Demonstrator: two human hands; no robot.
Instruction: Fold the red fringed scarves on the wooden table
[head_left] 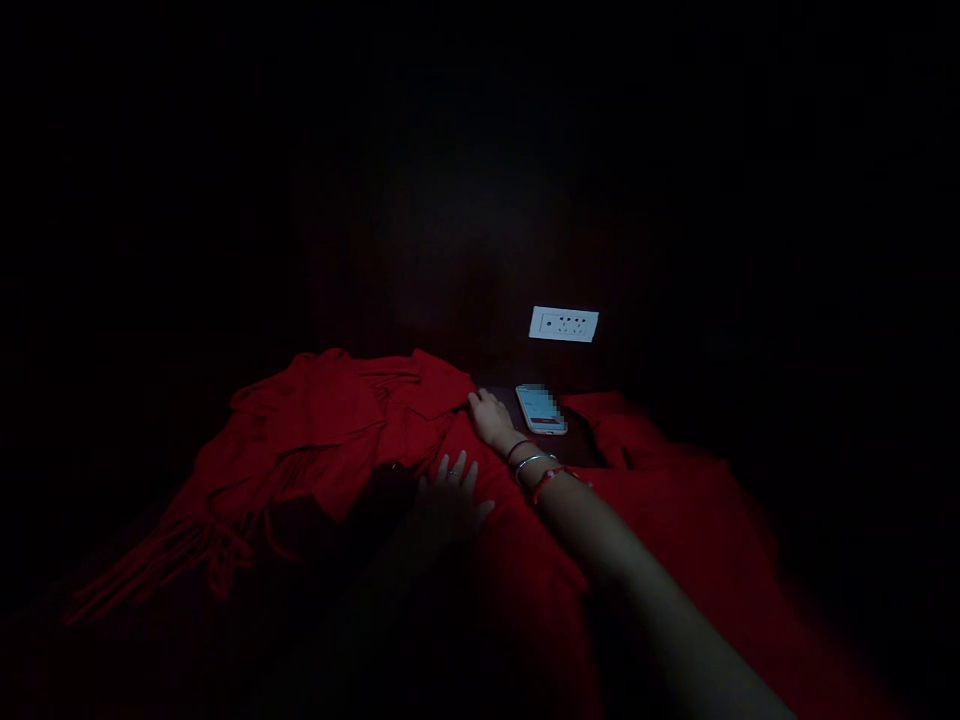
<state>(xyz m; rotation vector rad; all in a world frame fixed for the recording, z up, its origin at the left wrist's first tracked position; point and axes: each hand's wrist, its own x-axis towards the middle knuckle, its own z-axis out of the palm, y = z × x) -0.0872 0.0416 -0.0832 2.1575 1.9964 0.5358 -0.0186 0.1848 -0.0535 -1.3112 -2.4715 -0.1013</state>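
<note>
A red scarf (300,420) with long fringe lies bunched on a dark surface, and more red cloth (682,510) spreads out to the right. My right hand (491,418), with several bracelets at its wrist, has its fingers curled over the scarf's edge at the back. Lower and to the left, my left hand (454,490) rests on the red fabric with its fingers spread, a ring on one of them. Deep shadow hides most of my left forearm.
A phone (541,409) with a lit screen lies just right of my right hand. Above it, a white power socket (564,324) is fixed to the dark upright surface behind. Darkness hides the surroundings.
</note>
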